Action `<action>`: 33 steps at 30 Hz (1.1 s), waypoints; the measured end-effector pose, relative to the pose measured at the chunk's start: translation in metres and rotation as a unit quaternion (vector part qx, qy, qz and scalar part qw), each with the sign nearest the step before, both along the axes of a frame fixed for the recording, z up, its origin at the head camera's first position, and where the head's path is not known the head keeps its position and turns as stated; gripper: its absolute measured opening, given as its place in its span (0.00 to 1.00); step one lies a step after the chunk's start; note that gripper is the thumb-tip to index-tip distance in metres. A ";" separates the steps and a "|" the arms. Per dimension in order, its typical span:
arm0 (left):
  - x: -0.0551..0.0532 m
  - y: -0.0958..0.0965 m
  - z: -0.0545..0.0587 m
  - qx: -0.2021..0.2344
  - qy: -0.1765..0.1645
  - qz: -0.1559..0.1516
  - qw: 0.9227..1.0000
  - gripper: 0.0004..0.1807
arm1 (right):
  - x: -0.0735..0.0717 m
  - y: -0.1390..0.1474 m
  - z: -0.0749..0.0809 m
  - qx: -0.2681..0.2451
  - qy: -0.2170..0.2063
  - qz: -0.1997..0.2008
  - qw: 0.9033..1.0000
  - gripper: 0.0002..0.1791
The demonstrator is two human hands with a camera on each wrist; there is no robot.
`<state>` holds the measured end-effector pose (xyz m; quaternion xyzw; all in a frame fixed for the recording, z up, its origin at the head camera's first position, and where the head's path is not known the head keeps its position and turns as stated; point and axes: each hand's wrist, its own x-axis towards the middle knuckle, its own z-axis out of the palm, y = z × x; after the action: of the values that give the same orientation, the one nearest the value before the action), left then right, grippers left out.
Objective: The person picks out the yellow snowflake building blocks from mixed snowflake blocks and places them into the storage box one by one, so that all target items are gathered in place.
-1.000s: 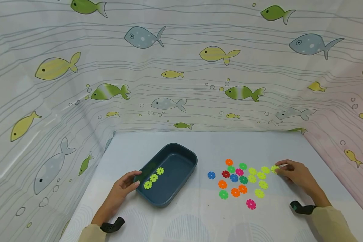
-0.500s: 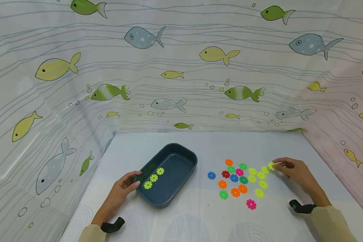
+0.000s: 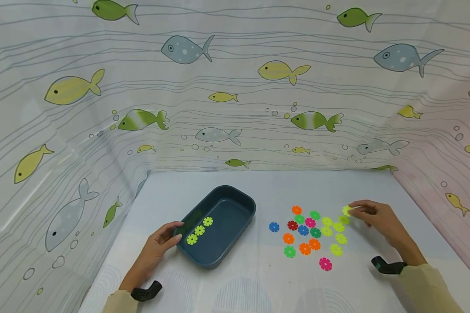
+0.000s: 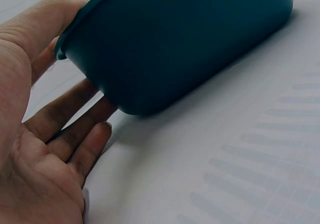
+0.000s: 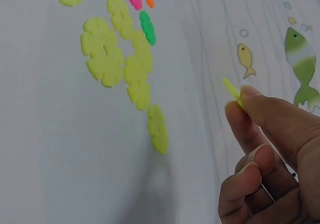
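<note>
Fingers (image 5: 241, 119) clamped on a notched yellow disc (image 3: 346, 211), our right hand (image 3: 381, 218) has shifted toward ten o'clock, pickup apparently done; our left hand (image 3: 156, 243) grips the tray (image 3: 222, 237) at nine.

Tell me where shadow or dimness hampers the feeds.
Left wrist: dim, the tray's outer side dark and short of detail; right wrist: a soft shadow on the tabletop just below the lowest yellow disc; head: brighter, left hand and right hand both readable.

High head view over both hands (image 3: 155, 243) (image 3: 381, 221)
</note>
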<state>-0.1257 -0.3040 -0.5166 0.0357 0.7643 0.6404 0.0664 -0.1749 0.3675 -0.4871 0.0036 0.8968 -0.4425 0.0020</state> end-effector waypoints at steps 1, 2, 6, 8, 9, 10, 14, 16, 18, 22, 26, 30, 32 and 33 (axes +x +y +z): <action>0.000 0.000 0.000 -0.001 0.001 0.000 1.000 0.27 | 0.000 -0.002 0.002 -0.003 0.001 0.002 1.000 0.27; 0.000 0.000 0.000 -0.001 0.001 0.000 1.000 0.27 | 0.000 -0.003 0.003 -0.005 0.001 0.005 1.000 0.27; 0.000 0.000 -0.001 0.001 0.001 -0.001 1.000 0.26 | -0.001 -0.010 0.008 -0.016 0.000 0.008 1.000 0.26; 0.000 0.000 -0.001 0.001 0.002 -0.002 1.000 0.26 | -0.002 -0.013 0.010 -0.017 -0.001 0.009 1.000 0.26; 0.000 -0.001 -0.002 0.001 0.002 -0.002 1.000 0.26 | -0.003 -0.014 0.011 -0.017 -0.002 0.010 1.000 0.26; 0.000 -0.001 -0.002 0.001 0.002 -0.002 1.000 0.26 | -0.004 -0.015 0.012 -0.016 -0.002 0.011 1.000 0.26; 0.000 -0.001 -0.003 0.001 0.002 0.000 1.000 0.26 | -0.008 -0.021 0.015 -0.014 -0.006 0.016 1.000 0.27; 0.000 -0.001 -0.003 0.002 0.000 0.001 1.000 0.27 | -0.009 -0.025 0.016 -0.013 -0.005 0.019 1.000 0.27; 0.000 -0.001 -0.002 0.004 -0.003 0.003 1.000 0.27 | -0.010 -0.029 0.017 -0.015 -0.003 0.023 1.000 0.27; 0.000 0.000 -0.001 0.006 -0.004 0.002 1.000 0.27 | -0.013 -0.039 0.021 -0.024 -0.005 0.031 0.999 0.27; 0.000 0.000 -0.001 0.004 0.000 0.002 1.000 0.27 | -0.015 -0.049 0.024 -0.032 -0.009 0.037 0.999 0.28; 0.000 0.000 -0.001 0.001 0.001 0.001 1.000 0.27 | -0.016 -0.058 0.025 -0.034 -0.017 0.037 0.999 0.29; 0.000 0.000 -0.001 0.001 0.001 0.003 1.000 0.27 | -0.017 -0.062 0.025 -0.035 -0.021 0.038 0.998 0.29; 0.001 0.001 -0.001 0.001 0.001 0.003 1.000 0.27 | -0.017 -0.064 0.025 -0.036 -0.022 0.040 0.998 0.29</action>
<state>-0.1251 -0.3035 -0.5174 0.0336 0.7636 0.6417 0.0637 -0.1924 0.3032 -0.4617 -0.0222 0.8793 -0.4742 0.0398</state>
